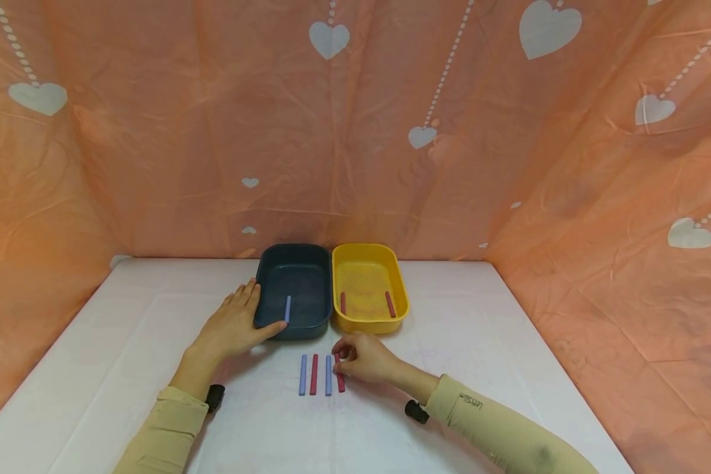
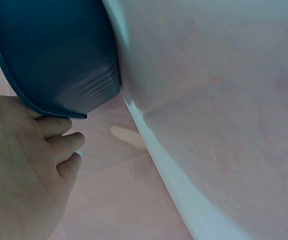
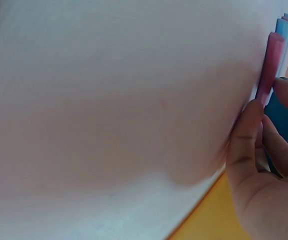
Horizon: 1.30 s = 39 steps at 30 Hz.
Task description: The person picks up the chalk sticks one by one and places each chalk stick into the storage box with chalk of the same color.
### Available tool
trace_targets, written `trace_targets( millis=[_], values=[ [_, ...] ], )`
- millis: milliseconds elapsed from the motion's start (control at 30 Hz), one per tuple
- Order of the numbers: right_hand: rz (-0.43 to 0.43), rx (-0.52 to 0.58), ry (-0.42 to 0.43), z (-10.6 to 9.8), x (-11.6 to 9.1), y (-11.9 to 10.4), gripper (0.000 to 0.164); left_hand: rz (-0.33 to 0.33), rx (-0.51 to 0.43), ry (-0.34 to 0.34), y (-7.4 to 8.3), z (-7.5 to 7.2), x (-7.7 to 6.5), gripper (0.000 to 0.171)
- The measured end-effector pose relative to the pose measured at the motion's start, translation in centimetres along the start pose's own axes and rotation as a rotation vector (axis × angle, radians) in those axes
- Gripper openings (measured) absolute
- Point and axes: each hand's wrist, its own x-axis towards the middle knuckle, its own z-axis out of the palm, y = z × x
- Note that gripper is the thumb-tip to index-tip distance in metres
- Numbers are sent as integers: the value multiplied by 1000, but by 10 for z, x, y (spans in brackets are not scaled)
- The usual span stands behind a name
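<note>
My left hand point(image 1: 231, 326) rests against the left side of the dark blue tray point(image 1: 299, 249), fingers along its outer wall and thumb lying over the front rim. A blue chalk stick point(image 1: 288, 309) lies inside that tray. My right hand point(image 1: 367, 359) pinches the upper part of a red chalk stick point(image 3: 270, 65) between thumb and finger, low over the table. To its left in the row lie a blue chalk stick point(image 1: 328, 376), a red chalk stick point(image 1: 314, 375) and another blue chalk stick point(image 1: 303, 375). The right wrist view shows the pinched stick's flat end.
Beside the dark blue tray, a yellow tray point(image 1: 364, 249) holds two red chalk sticks point(image 1: 390, 305). Both trays stand near the back edge of the white table point(image 1: 462, 342). Orange cloth point(image 1: 379, 184) with white hearts hangs behind and at both sides.
</note>
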Motion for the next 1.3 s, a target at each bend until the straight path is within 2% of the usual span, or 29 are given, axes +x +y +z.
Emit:
trace_targets(
  millis=[367,900,1300],
  values=[
    [15,21,8,2,0,1,24,-3,2,-1,0,0,-1,115],
    [33,217,32,3,-2,-3,26,-1,8,0,-2,1,1,116],
    [12,308,59,4,-7,-2,26,-1,7,-3,-2,1,1,117]
  ],
)
